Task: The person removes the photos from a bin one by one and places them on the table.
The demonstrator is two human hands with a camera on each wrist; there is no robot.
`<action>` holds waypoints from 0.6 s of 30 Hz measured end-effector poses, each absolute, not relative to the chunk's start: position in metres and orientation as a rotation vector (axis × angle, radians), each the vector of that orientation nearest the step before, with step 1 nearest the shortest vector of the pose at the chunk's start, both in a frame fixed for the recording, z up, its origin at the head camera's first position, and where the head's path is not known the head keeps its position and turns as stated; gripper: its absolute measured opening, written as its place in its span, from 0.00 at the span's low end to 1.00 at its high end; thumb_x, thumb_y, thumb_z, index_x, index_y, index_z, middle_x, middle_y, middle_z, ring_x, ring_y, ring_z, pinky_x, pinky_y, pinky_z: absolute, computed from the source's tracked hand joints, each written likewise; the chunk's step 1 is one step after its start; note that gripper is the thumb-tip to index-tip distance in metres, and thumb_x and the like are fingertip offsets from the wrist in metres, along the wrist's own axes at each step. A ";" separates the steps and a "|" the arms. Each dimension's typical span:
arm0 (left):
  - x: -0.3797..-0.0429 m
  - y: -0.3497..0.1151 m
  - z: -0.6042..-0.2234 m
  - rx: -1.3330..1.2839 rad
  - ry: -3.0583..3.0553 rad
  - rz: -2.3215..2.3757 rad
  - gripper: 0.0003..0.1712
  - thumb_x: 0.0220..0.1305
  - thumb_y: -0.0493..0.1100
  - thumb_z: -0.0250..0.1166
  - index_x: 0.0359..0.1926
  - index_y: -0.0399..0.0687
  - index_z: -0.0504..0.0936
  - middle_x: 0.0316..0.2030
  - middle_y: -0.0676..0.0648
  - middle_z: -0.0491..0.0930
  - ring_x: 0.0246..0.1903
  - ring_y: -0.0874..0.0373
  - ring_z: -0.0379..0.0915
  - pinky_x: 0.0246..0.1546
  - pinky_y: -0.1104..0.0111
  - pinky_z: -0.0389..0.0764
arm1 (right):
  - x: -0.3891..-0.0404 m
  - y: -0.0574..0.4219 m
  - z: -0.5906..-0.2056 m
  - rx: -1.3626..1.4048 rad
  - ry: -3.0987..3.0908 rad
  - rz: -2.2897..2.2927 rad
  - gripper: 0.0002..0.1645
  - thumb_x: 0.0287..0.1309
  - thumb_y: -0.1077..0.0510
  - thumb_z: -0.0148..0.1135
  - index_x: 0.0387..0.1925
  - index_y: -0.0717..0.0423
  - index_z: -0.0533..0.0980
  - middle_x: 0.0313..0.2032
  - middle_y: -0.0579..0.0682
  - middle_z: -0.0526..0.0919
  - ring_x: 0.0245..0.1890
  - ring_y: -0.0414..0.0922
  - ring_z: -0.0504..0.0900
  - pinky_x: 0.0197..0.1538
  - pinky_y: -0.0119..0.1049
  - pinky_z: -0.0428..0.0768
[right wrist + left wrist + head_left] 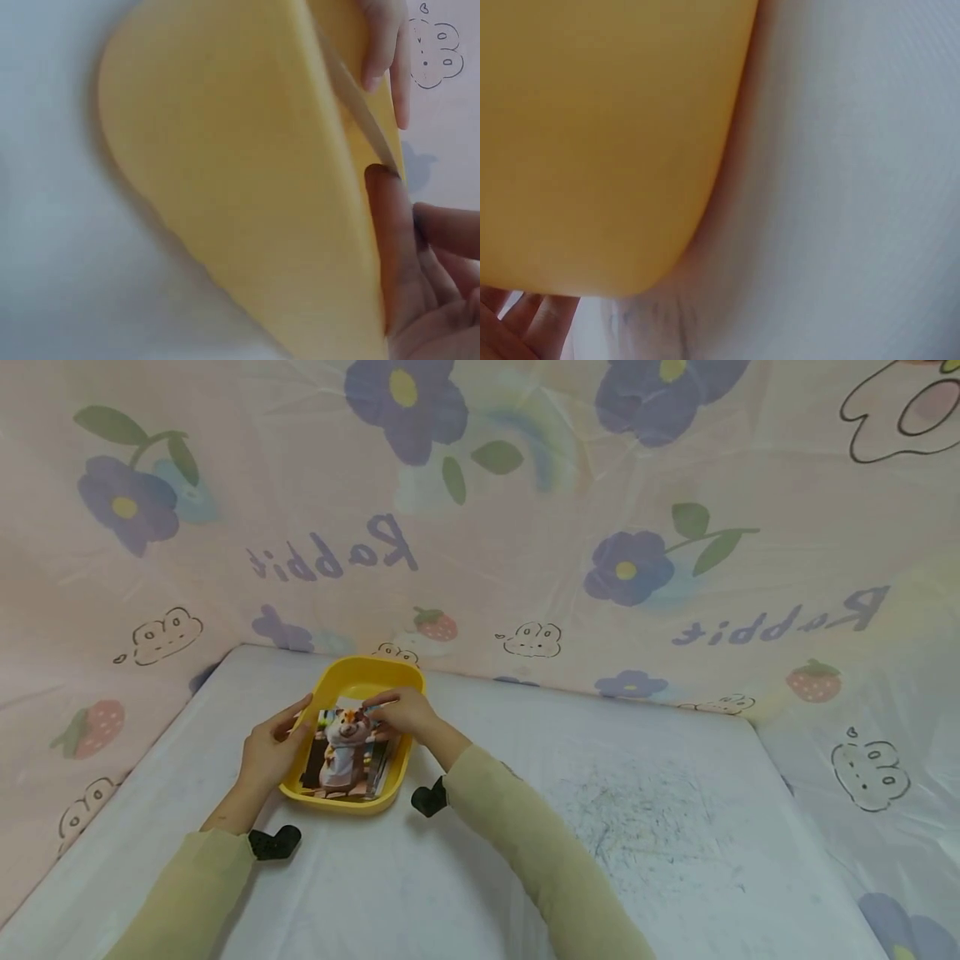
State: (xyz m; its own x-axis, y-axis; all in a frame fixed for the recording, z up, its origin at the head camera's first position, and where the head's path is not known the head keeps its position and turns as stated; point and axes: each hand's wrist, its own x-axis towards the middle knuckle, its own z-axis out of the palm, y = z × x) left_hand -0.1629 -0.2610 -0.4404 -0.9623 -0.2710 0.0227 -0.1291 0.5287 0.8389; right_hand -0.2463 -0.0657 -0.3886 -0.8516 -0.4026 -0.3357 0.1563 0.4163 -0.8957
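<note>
In the head view, a yellow plastic tray with a raised rim holds a small stack of picture cards. The top picture card shows a hamster in a white apron. My left hand grips the tray's left wall, thumb on the inner side, fingers outside. My right hand reaches over the right rim, its fingertips at the card's upper right corner. From the right wrist, the card's edge slants up inside the tray and meets the thumb and fingers. The left wrist view is mostly tray wall.
The tray sits toward the back left of a white-covered table. Dark scribbled marks cover part of the cloth at right. A printed curtain encloses the back and sides. Black straps stick out from both wrists.
</note>
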 end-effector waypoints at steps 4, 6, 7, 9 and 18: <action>-0.163 -0.260 -0.439 0.361 -2.618 -1.424 0.27 0.73 0.49 0.49 0.71 0.59 0.62 0.66 0.31 0.64 0.62 0.33 0.64 0.56 0.45 0.72 | -0.248 -0.058 -0.389 -0.205 2.109 -1.508 0.14 0.61 0.63 0.61 0.49 0.55 0.83 0.34 0.51 0.85 0.15 0.39 0.80 0.47 0.51 0.81; -0.163 -0.260 -0.439 0.376 -2.621 -1.438 0.27 0.73 0.49 0.49 0.71 0.60 0.62 0.67 0.31 0.63 0.63 0.33 0.63 0.57 0.45 0.71 | -0.249 -0.054 -0.389 -0.199 2.096 -1.521 0.15 0.61 0.63 0.61 0.49 0.55 0.82 0.34 0.52 0.85 0.15 0.39 0.80 0.48 0.50 0.81; -0.163 -0.260 -0.439 0.376 -2.626 -1.435 0.27 0.73 0.49 0.49 0.71 0.60 0.62 0.67 0.32 0.62 0.63 0.33 0.63 0.58 0.44 0.70 | -0.250 -0.052 -0.390 -0.199 2.096 -1.527 0.15 0.61 0.63 0.61 0.49 0.55 0.83 0.34 0.52 0.85 0.15 0.39 0.80 0.47 0.49 0.82; -0.163 -0.259 -0.439 0.377 -2.631 -1.438 0.27 0.73 0.49 0.49 0.71 0.60 0.62 0.67 0.32 0.62 0.63 0.33 0.62 0.58 0.44 0.70 | -0.252 -0.047 -0.391 -0.202 2.089 -1.549 0.15 0.61 0.64 0.61 0.49 0.55 0.82 0.34 0.52 0.85 0.16 0.39 0.80 0.46 0.47 0.82; -0.163 -0.261 -0.439 0.333 -2.604 -1.409 0.27 0.73 0.49 0.50 0.71 0.57 0.63 0.65 0.30 0.65 0.60 0.32 0.66 0.55 0.43 0.73 | -0.262 -0.017 -0.393 -0.247 2.006 -1.704 0.16 0.62 0.63 0.60 0.51 0.55 0.82 0.41 0.54 0.84 0.24 0.40 0.81 0.38 0.38 0.85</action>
